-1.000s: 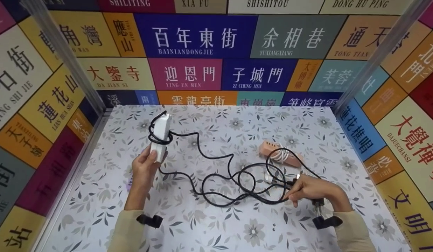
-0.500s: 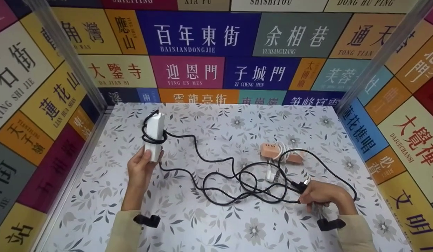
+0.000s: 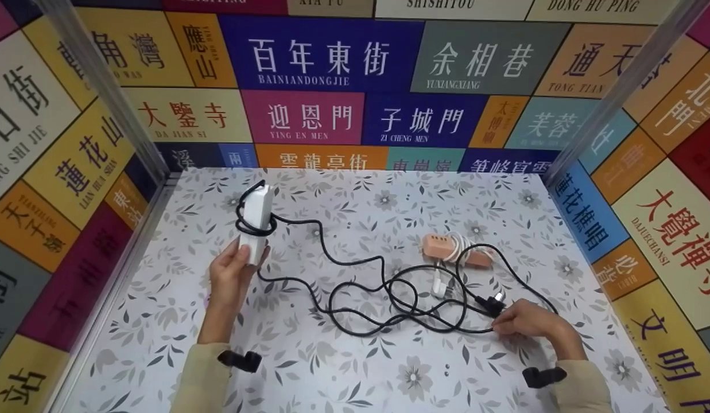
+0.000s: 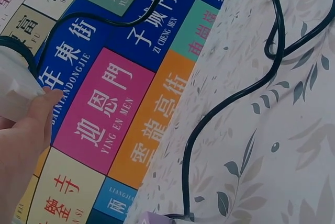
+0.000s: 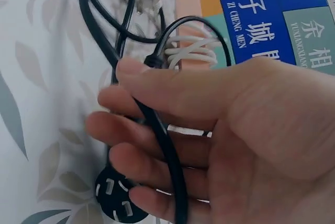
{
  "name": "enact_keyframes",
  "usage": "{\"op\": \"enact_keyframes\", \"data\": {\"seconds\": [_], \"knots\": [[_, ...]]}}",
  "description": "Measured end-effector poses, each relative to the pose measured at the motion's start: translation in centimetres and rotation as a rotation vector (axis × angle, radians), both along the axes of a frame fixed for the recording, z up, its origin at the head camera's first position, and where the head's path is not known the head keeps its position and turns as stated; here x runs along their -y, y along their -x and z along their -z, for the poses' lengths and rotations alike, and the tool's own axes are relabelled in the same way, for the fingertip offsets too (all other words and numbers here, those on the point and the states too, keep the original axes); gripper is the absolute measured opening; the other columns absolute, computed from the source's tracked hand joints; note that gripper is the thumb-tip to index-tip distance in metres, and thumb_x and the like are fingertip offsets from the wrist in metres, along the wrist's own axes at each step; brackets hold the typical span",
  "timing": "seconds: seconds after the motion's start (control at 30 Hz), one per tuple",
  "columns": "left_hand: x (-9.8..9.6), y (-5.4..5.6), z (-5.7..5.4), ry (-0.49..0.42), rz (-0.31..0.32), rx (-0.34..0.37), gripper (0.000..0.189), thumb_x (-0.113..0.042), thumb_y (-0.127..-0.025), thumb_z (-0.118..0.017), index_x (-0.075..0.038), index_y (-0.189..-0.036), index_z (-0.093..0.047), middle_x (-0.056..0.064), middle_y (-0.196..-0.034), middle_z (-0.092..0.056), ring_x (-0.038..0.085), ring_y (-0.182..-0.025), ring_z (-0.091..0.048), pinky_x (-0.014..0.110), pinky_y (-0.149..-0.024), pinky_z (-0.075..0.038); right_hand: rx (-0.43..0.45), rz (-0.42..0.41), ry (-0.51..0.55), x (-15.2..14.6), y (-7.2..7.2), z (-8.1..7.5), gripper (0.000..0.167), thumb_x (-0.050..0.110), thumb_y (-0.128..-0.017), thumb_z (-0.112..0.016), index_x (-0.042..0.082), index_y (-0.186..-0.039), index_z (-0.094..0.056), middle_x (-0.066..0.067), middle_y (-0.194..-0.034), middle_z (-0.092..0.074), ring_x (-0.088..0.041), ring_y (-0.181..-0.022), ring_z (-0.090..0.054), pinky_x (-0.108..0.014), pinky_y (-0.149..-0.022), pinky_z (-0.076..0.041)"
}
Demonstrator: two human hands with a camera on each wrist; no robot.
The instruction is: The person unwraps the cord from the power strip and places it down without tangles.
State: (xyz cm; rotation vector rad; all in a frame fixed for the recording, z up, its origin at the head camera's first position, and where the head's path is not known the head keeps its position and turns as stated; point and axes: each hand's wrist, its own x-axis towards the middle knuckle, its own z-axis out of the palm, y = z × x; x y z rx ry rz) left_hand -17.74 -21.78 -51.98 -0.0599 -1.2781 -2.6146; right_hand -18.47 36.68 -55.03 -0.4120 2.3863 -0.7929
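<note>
In the head view my left hand (image 3: 228, 272) grips the lower end of a white power strip (image 3: 256, 212), held tilted upward with black cord wound round its middle. The left wrist view shows my thumb (image 4: 44, 111) on its white casing. At the right, my right hand (image 3: 530, 324) pinches the black power cord (image 3: 372, 261) between thumb and fingers; in the right wrist view the cord runs across the palm. Right beside these fingertips is the cord's black plug (image 3: 492, 305) with metal pins. Between the hands the cord spreads in loose overlapping loops.
Behind the loops lies a salmon-pink power strip (image 3: 441, 246) wrapped in white cord, its white plug (image 3: 439, 285) in front. Part of a purple object (image 4: 157, 219) shows in the left wrist view. Sign-printed walls (image 3: 309, 117) enclose the floral table (image 3: 415, 378) at back and sides.
My right hand has slid to the right along the black cord, and the black plug and white plug now show more fully. My left hand has shifted slightly left with the white power strip.
</note>
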Motion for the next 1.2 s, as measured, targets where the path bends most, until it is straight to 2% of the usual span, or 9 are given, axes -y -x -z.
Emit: {"op": "enact_keyframes", "data": {"seconds": [0.13, 0.27, 0.37, 0.47, 0.6, 0.7, 0.8, 0.97, 1.2], "knots": [[0.0, -0.1, 0.0, 0.046, 0.004, 0.011, 0.052, -0.005, -0.101, -0.055, 0.017, -0.145, -0.036, 0.006, -0.125, -0.067, 0.021, -0.113, -0.067, 0.04, -0.105, -0.053, -0.014, 0.033, -0.032, 1.2, -0.2, -0.5, 0.026, 0.011, -0.088, -0.069, -0.006, -0.108, -0.074, -0.016, -0.094, -0.076, -0.021, -0.076, -0.069, -0.028, -0.064, -0.054], [-0.2, 0.0, -0.1, 0.06, 0.009, 0.008, 0.055, -0.005, -0.101, -0.056, 0.018, -0.146, -0.033, 0.005, -0.125, -0.066, 0.019, -0.114, -0.066, 0.039, -0.104, -0.054, -0.046, 0.048, -0.109, 4.0, -0.4, -1.8, 0.028, 0.005, -0.09, -0.062, -0.005, -0.113, -0.072, -0.02, -0.107, -0.074, -0.019, -0.082, -0.066, -0.034, -0.07, -0.054], [-0.5, 0.0, -0.3, 0.058, 0.009, 0.002, 0.057, -0.004, -0.101, -0.056, 0.019, -0.146, -0.03, 0.006, -0.125, -0.066, 0.019, -0.111, -0.067, 0.038, -0.102, -0.055, -0.118, 0.056, -0.098, 6.4, -0.2, -2.4, 0.027, 0.005, -0.094, -0.058, -0.003, -0.117, -0.071, -0.019, -0.113, -0.072, -0.016, -0.084, -0.061, -0.034, -0.073, -0.052], [-0.8, 0.1, -0.4, 0.052, 0.015, 0.004, 0.06, -0.004, -0.101, -0.056, 0.021, -0.147, -0.026, 0.006, -0.124, -0.065, 0.018, -0.111, -0.067, 0.038, -0.102, -0.055, -0.237, 0.063, -0.013, 8.8, 0.2, -2.4, 0.027, 0.005, -0.097, -0.057, 0.0, -0.119, -0.071, -0.018, -0.11, -0.073, -0.011, -0.077, -0.057, -0.028, -0.069, -0.048], [-1.1, 0.2, -0.3, 0.055, 0.03, 0.012, 0.062, -0.003, -0.1, -0.055, 0.022, -0.147, -0.022, 0.007, -0.123, -0.064, 0.019, -0.111, -0.066, 0.037, -0.103, -0.055, -0.469, 0.083, 0.166, 12.2, 0.5, -2.1, 0.027, 0.002, -0.095, -0.06, 0.004, -0.119, -0.072, -0.011, -0.107, -0.074, -0.017, -0.083, -0.065, -0.03, -0.072, -0.055], [-1.3, 0.1, -0.1, 0.079, 0.033, 0.014, 0.061, -0.004, -0.101, -0.055, 0.022, -0.147, -0.024, 0.007, -0.123, -0.064, 0.019, -0.111, -0.066, 0.036, -0.102, -0.055, -0.682, 0.054, 0.322, 14.9, 0.7, -2.0, 0.031, -0.004, -0.091, -0.064, 0.006, -0.119, -0.073, -0.007, -0.111, -0.073, -0.025, -0.103, -0.067, -0.041, -0.089, -0.057], [-1.4, 0.1, -0.1, 0.089, 0.033, 0.018, 0.059, -0.003, -0.101, -0.054, 0.021, -0.147, -0.025, 0.007, -0.122, -0.065, 0.019, -0.11, -0.067, 0.036, -0.102, -0.055, -0.811, -0.017, 0.42, 17.1, 1.1, -2.3, 0.037, -0.008, -0.088, -0.065, 0.007, -0.122, -0.071, -0.007, -0.118, -0.07, -0.028, -0.111, -0.064, -0.052, -0.101, -0.051], [-1.4, 0.0, -0.2, 0.097, 0.035, 0.04, 0.058, -0.003, -0.102, -0.052, 0.021, -0.147, -0.024, 0.006, -0.119, -0.065, 0.02, -0.109, -0.068, 0.035, -0.101, -0.056, -0.828, -0.09, 0.415, 19.7, 2.1, -2.4, 0.046, -0.004, -0.089, -0.066, 0.007, -0.134, -0.064, -0.011, -0.132, -0.064, -0.031, -0.123, -0.058, -0.064, -0.111, -0.038], [-1.5, 0.0, -0.5, 0.104, 0.046, 0.02, 0.061, -0.004, -0.101, -0.054, 0.021, -0.147, -0.023, 0.007, -0.126, -0.063, 0.018, -0.114, -0.065, 0.037, -0.104, -0.054, -0.774, -0.127, 0.281, 21.9, 3.3, -2.1, 0.05, 0.011, -0.096, -0.065, 0.013, -0.145, -0.054, -0.007, -0.146, -0.054, -0.032, -0.136, -0.048, -0.063, -0.115, -0.034]]}}
